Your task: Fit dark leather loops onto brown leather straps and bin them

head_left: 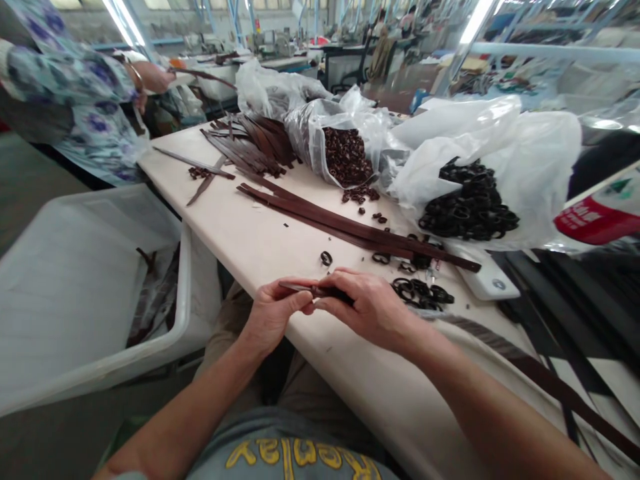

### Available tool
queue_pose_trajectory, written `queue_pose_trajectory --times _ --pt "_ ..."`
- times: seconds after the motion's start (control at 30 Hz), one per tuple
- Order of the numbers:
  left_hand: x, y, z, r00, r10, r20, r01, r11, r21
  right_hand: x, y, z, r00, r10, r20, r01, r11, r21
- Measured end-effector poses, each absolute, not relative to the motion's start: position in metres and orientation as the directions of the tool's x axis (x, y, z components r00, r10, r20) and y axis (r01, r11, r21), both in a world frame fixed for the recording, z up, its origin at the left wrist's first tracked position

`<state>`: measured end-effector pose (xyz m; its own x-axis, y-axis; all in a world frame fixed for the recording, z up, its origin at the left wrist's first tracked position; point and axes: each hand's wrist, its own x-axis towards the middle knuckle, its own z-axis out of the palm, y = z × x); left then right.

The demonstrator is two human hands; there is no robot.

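Both my hands meet over the table's near edge. My left hand [275,312] pinches the pointed tip of a dark brown strap [295,287] between thumb and fingers. The fingers of my right hand [367,303] are closed on the same strap, just to the right; most of it is hidden there. Beyond my hands lies a single dark loop [326,258]. Several black loops [420,291] form a small heap beside my right wrist. Long brown straps [360,230] stretch across the table behind them.
A clear bag of brown loops [347,157] and a bag of black loops [470,200] lie open on the table [240,233]. More straps [250,140] are piled at the far end. A white bin [187,293] stands at left, near another person's hand [153,77].
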<state>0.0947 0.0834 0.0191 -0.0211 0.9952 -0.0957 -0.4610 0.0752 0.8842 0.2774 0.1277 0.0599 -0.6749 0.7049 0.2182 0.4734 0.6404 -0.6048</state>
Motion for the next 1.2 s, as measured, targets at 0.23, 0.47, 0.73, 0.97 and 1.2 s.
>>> queue_pose_trajectory --times 0.23,0.47,0.73,0.97,1.2 --pt "0.072 0.088 0.025 -0.063 0.993 -0.095 -0.424 0.059 0.904 0.274 0.127 0.069 -0.679 0.73 -0.078 0.713 0.631 -0.306" --pt "0.078 0.08 0.017 0.052 0.995 -0.087 -0.367 0.1 0.925 0.265 0.119 0.071 -0.737 0.664 -0.13 0.669 0.687 -0.284" --pt "0.068 0.083 0.007 0.004 0.999 -0.032 -0.286 0.031 0.958 0.267 0.126 0.071 -0.71 0.681 -0.18 0.701 0.659 -0.274" --pt "0.072 0.076 0.009 0.074 0.996 -0.051 -0.306 0.071 0.949 0.261 0.116 0.077 -0.743 0.627 -0.234 0.668 0.668 -0.33" --pt "0.074 0.079 0.01 0.049 0.998 -0.029 -0.201 0.038 0.979 0.27 0.123 0.074 -0.756 0.625 -0.194 0.645 0.66 -0.385"
